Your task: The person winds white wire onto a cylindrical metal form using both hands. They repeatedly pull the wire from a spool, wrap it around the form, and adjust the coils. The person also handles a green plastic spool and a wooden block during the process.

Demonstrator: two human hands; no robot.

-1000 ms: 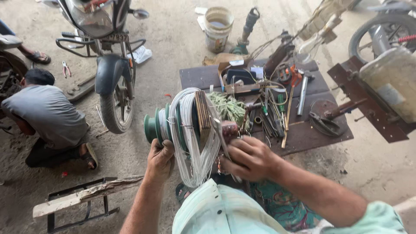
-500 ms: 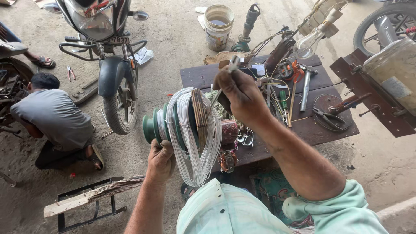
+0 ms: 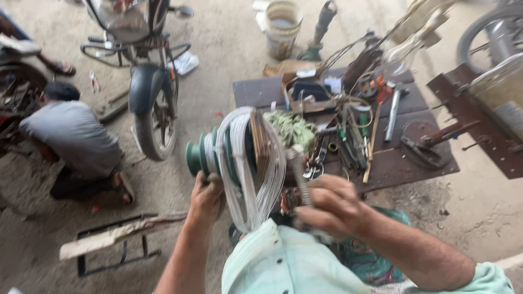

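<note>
Dirt-floor workshop, L hand clamped on wire coil, R hand gripping tool.

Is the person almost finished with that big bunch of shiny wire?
Already done, by the look of it: many loops of pale wire hang in a thick bundle on the green stepped former. In hand: the left hand grips the former from below, and the right hand is beside the loops, blurred. Left: cannot tell how many turns remain; tools lie on the brown table.
</note>
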